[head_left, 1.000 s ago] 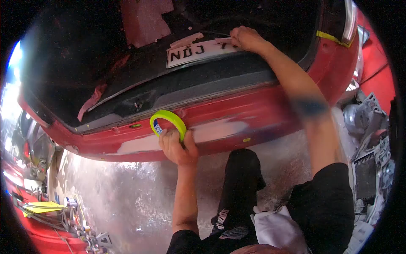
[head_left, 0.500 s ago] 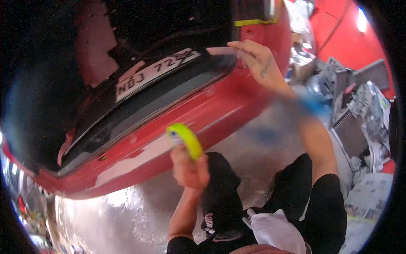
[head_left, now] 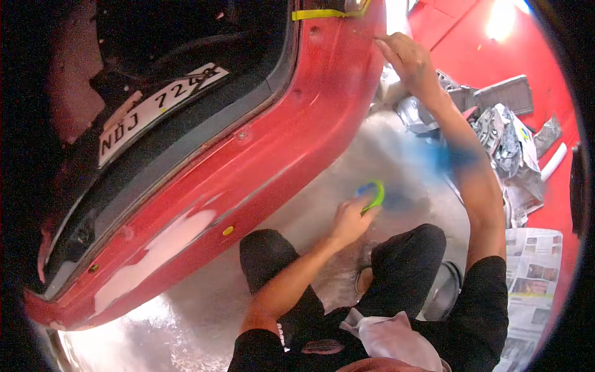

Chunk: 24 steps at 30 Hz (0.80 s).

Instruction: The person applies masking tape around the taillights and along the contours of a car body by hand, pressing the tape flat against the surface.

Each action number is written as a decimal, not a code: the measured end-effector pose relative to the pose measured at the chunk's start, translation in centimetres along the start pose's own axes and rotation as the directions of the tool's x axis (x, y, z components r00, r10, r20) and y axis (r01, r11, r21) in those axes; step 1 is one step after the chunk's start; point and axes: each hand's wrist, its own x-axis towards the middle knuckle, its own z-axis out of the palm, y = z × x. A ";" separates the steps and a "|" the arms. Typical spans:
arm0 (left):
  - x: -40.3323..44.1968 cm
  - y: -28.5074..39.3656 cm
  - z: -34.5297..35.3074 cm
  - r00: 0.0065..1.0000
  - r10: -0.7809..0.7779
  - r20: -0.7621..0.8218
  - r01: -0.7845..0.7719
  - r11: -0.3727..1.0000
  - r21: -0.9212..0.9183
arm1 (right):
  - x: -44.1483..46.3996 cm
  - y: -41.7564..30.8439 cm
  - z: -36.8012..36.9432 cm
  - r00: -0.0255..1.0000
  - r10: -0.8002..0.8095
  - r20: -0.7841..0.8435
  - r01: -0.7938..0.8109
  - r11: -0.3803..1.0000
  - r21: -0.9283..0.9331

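My left hand (head_left: pixel 352 222) is closed on a roll of yellow-green tape (head_left: pixel 377 197), held over the floor above my knees. My right hand (head_left: pixel 406 57) is raised at the rear corner of the red bumper (head_left: pixel 248 167), its fingertips pinched together at the bumper's edge; whatever lies between them is too small to make out. Pale filler patches (head_left: pixel 155 254) mark the bumper's lower face. A white licence plate (head_left: pixel 155 115) sits on the dark panel above it. Yellow tape (head_left: pixel 317 14) runs across the body beside the lamp at the top.
Crumpled foil-like parts and car pieces (head_left: pixel 505 139) are piled on the right by a red surface (head_left: pixel 483 49). Newspaper sheets (head_left: pixel 533 273) lie at the lower right. My bent knees are below the bumper, with a white cloth (head_left: pixel 396 338) on my lap.
The view has swung right along the bumper. My right hand has moved from the plate to the bumper's corner. My left hand has carried the tape roll away from the bumper, to the right.
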 end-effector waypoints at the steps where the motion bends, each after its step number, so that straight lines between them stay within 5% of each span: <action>1: 0.3 -0.9 0.1 1.000 0.000 0.001 0.000 1.000 -0.017 | 0.1 0.8 0.4 1.000 -0.005 0.015 0.005 1.000 -0.005; 3: 0.5 -2.4 0.0 1.000 0.000 0.004 0.000 1.000 0.019 | 0.7 3.6 1.6 0.961 -0.276 -0.017 0.269 0.947 -0.176; 7: 1.2 -2.6 0.0 1.000 0.013 -0.015 -0.013 1.000 0.027 | 1.8 5.7 3.2 0.992 -0.086 0.095 0.095 0.991 -0.091; 11: 1.9 -2.5 0.3 1.000 0.012 0.003 -0.012 1.000 -0.022 | 2.6 7.6 3.9 0.961 -0.218 0.171 0.263 0.912 -0.316; 13: 2.1 -2.8 0.3 1.000 0.000 0.010 0.001 1.000 -0.011 | 4.0 5.8 3.8 0.991 0.050 0.127 -0.037 0.994 -0.104; 24: 2.6 -3.0 -1.5 0.999 -0.044 -0.023 0.044 0.999 -0.007 | 4.2 7.3 4.7 0.996 0.001 0.093 0.021 0.971 -0.238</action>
